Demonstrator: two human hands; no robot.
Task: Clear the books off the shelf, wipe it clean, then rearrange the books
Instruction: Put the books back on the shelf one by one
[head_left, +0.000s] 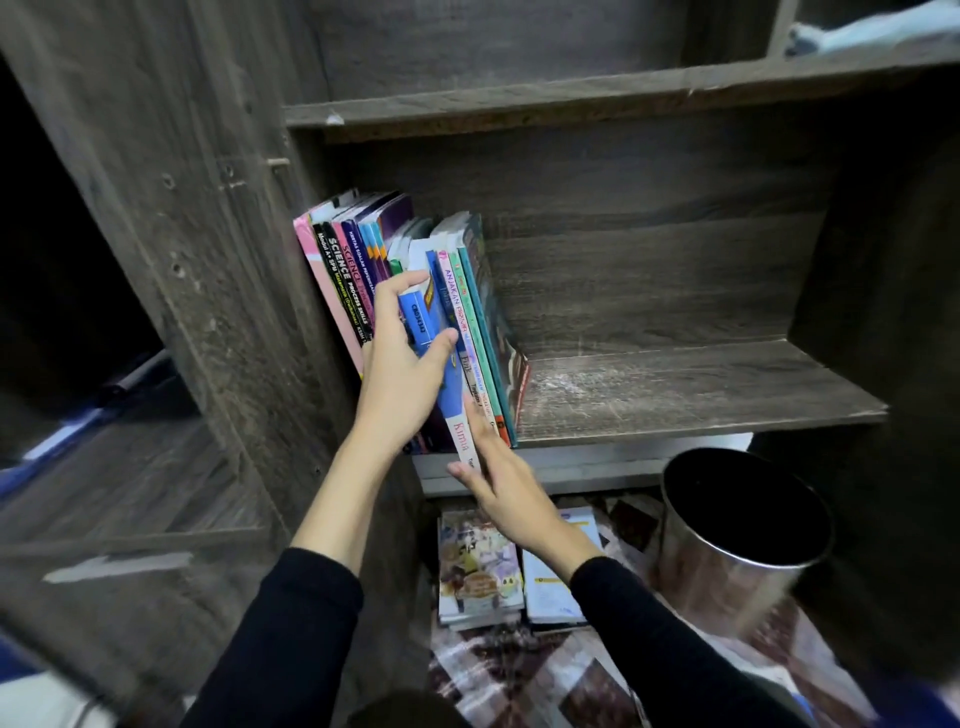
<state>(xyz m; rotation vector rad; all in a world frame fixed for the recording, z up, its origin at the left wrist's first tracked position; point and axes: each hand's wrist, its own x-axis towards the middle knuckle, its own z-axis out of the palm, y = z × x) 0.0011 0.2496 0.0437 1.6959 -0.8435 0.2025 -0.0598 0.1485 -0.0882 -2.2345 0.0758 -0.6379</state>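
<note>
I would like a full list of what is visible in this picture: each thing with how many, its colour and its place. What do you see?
shelf: one, dark grey-brown wood, middle; right part bare and scuffed.
standing books: one row, number unclear, mixed colours, left end of the shelf, leaning.
blue book: one, blue, spine foot white reading "Kimia", partly out of the row.
floor books: two piles, colourful covers, below the shelf.
bin: one, shiny metal, dark inside, floor at right.
mat: one, patterned red-brown and white, under the piles.
pale blue thing: one, top right compartment; cannot tell what.
left hand: one, black sleeve, grips the blue book.
right hand: one, black sleeve, straight fingers touch that book's lower end.
</note>
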